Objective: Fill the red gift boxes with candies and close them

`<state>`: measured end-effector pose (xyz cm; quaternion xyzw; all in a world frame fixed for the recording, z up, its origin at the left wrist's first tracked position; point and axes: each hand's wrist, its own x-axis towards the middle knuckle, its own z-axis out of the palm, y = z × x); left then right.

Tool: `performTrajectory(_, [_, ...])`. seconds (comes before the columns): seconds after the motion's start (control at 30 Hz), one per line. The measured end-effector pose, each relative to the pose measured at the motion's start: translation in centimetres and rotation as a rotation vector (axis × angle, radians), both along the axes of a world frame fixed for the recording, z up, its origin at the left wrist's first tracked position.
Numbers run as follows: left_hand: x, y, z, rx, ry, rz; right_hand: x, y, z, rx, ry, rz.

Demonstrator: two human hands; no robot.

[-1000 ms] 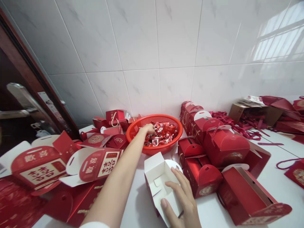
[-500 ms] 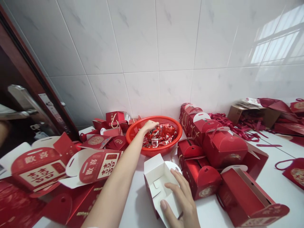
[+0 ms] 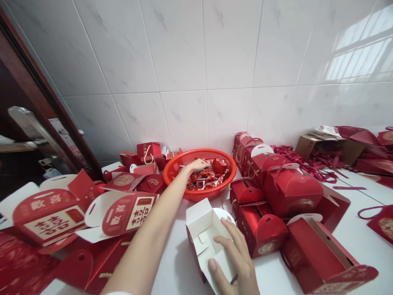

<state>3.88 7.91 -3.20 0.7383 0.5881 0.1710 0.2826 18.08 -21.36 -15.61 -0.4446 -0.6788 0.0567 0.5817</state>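
My left hand (image 3: 198, 165) reaches into a red plastic colander (image 3: 167, 174) among small red-wrapped sweets (image 3: 211, 178). Its fingertips dip down among the wrappers, so their grip is hidden. Close in front of me stands an open gift box (image 3: 204, 241) with a white inside; only folded bottom flaps show in it. My right hand (image 3: 235, 256) rests over the box's right side, fingers apart and loosely curved, thumb and forefinger above the opening. To the right of this box, a closed red gift box (image 3: 262, 231) stands near my right hand.
More red boxes (image 3: 291, 188) line up on the right, back to the tiled wall (image 3: 184, 110). Open boxes (image 3: 55, 217) are piled on the left. Dark red ribbons (image 3: 319, 168) and a cardboard carton (image 3: 302, 149) lie farther right. A door handle (image 3: 27, 123) is at far left.
My left hand has moved slightly to the right over the sweets, and some wrappers around it have shifted. My right hand and the open box stay as they were.
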Motion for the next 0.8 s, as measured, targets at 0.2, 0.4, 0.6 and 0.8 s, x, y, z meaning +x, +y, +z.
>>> performTrajectory(0.2, [-0.1, -0.2, 0.1, -0.060, 0.161, -0.066, 0.0, 0.0, 0.0, 0.010, -0.002, -0.007])
performTrajectory(0.4, [0.6, -0.7, 0.4, -0.054, 0.200, -0.158, 0.0, 0.0, 0.0, 0.010, -0.014, -0.007])
performTrajectory(0.6, [1.5, -1.2, 0.2, -0.095, 0.113, -0.244, 0.0, 0.1, -0.1, 0.020, -0.014, -0.004])
performTrajectory(0.8, [1.3, -1.3, 0.7, -0.116, -0.045, -0.226, 0.0, 0.1, -0.3, 0.020, -0.028, -0.008])
